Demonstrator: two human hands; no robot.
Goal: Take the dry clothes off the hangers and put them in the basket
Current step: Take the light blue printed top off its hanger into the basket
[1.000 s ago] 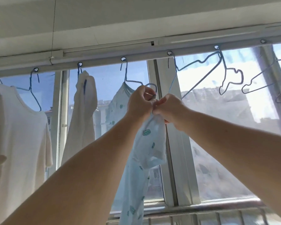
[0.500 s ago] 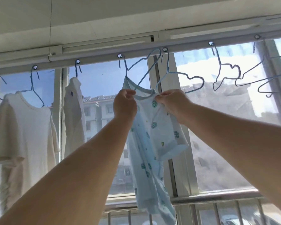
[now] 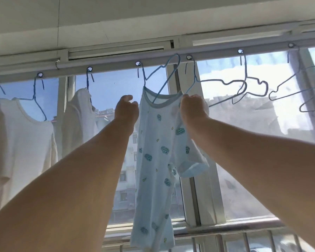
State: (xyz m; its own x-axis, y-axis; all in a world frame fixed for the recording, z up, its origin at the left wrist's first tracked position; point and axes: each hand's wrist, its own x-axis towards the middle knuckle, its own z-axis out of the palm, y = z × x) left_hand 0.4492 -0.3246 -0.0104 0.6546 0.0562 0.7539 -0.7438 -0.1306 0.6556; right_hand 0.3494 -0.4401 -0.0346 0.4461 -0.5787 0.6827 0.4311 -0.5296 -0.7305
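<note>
1 pale blue printed garment (image 3: 158, 151) hangs near mid rail (image 3: 207, 54), w/ a blue hanger (image 3: 164, 77) tilted in its neck. Right hand (image 3: 192, 108) fingers pinch the collar's right side; left hand (image 3: 126, 110) just beside the left shoulder, fingers loosely curled, grasping nothing. 2 white garments (image 3: 20, 142) at rail's left end; approx 4 bare hangers (image 3: 244, 88) toward right end.

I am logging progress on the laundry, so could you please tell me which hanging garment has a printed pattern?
The light blue garment pinched by the right hand; the two on its left are plain white.
</note>
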